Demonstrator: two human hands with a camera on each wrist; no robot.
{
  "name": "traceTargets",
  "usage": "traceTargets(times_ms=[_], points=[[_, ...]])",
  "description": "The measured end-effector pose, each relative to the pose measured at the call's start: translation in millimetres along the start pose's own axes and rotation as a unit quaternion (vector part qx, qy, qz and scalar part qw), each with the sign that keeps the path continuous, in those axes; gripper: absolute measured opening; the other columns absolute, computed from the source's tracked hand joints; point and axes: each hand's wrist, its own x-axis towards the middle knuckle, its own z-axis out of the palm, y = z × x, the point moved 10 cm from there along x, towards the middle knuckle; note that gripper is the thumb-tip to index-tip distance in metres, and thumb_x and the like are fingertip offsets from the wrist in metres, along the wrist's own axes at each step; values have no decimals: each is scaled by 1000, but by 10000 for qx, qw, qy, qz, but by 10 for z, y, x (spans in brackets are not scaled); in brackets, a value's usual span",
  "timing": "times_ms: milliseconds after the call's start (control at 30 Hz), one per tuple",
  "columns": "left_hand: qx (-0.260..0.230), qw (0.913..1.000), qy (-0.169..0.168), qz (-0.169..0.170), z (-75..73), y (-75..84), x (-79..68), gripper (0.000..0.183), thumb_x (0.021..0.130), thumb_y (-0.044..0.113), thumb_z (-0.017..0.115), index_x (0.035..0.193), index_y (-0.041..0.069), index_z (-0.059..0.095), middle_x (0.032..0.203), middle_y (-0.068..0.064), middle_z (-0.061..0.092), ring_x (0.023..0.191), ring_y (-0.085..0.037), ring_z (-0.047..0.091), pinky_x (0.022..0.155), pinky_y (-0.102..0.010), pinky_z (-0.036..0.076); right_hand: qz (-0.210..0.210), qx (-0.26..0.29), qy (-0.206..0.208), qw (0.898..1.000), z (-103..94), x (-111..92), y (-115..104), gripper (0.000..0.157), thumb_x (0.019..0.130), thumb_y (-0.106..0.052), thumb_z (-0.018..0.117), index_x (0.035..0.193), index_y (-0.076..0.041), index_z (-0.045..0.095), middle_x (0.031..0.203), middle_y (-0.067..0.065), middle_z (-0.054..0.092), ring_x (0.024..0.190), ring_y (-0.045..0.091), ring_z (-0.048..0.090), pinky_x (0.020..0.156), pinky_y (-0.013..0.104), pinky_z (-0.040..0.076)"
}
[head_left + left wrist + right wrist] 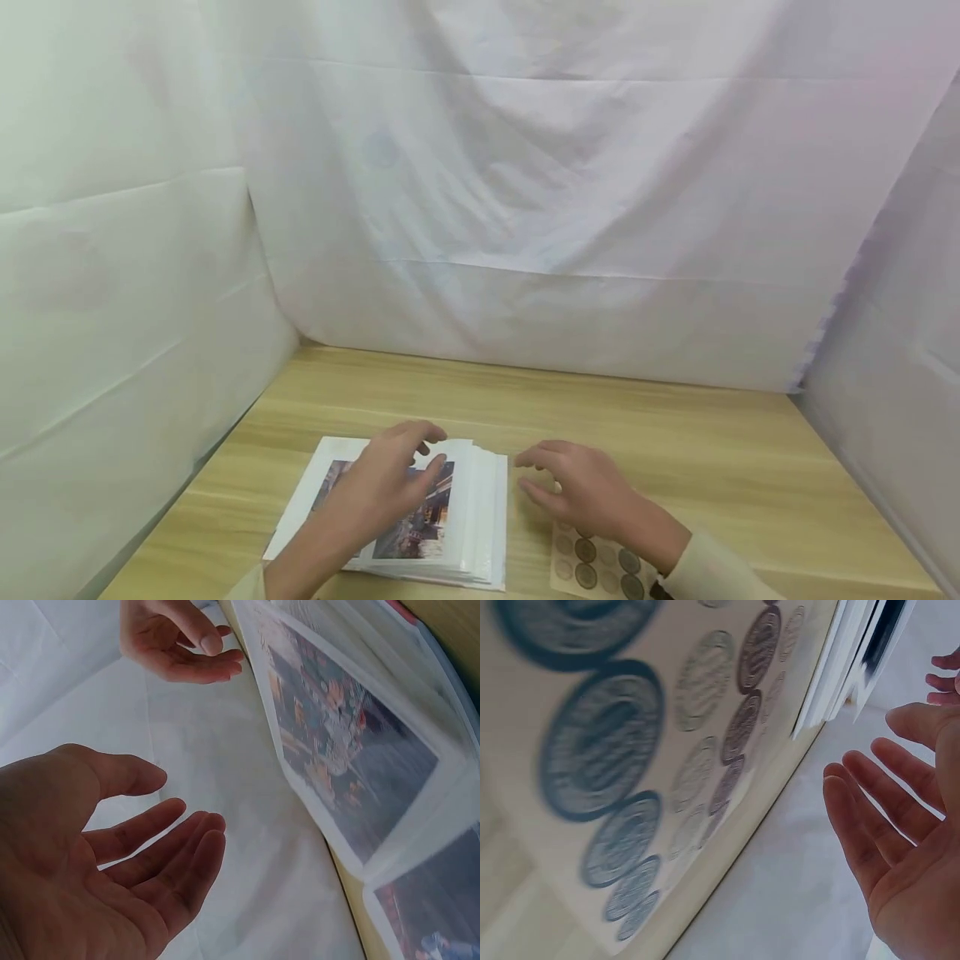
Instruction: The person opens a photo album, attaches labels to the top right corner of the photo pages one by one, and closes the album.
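A photo album (480, 508) lies open on the wooden table, printed pictures showing in its clear page sleeves. Above its pages hovers my left hand (382, 479), fingers loosely bent and holding nothing. In the left wrist view a printed picture (337, 735) fills one page beside that hand. My right hand (581, 487) hangs to the right of the album, over a sheet of round stickers (596, 562), its fingers relaxed around nothing. The right wrist view shows the sticker sheet (615, 742) close up, with rows of dark blue, purple and pale round designs.
The wooden table (675, 450) reaches back to a white cloth backdrop (525, 208). White cloth also hangs along the left side (112, 292) and the right side (900, 292). Album and sticker sheet lie side by side near the front edge.
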Motion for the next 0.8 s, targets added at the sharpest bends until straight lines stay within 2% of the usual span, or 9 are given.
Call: traceTargets(times_ms=[200,400,633,800], points=[[-254,9988,-306,300,195,74,64,20,99,10,75,119,9,73,120,-9,78,99,-21,75,78,-27,63,303,250,-60,9992,10,-135,130,18,97,-25,83,114,-19,81,110,-7,82,87,8,75,67,20,58],[-380,9959,-556,610,364,174,113,19,99,9,74,118,7,73,118,-13,79,97,-25,76,76,-28,63,873,581,-293,9941,22,-333,283,18,98,-22,81,116,-20,80,114,-6,82,84,3,75,68,21,62],[-423,9936,-708,767,525,267,132,18,100,10,74,118,7,72,118,-11,78,98,-24,74,81,-31,63,1008,405,-99,9940,-74,-524,346,17,97,-23,82,113,-19,80,106,-7,82,86,6,75,67,20,62],[-405,9919,-916,775,677,344,147,18,101,12,72,119,8,73,118,-9,79,99,-20,73,80,-28,61,1302,313,36,9910,-155,-656,452,17,94,-26,85,110,-26,80,110,-13,81,79,-5,66,66,21,59]])
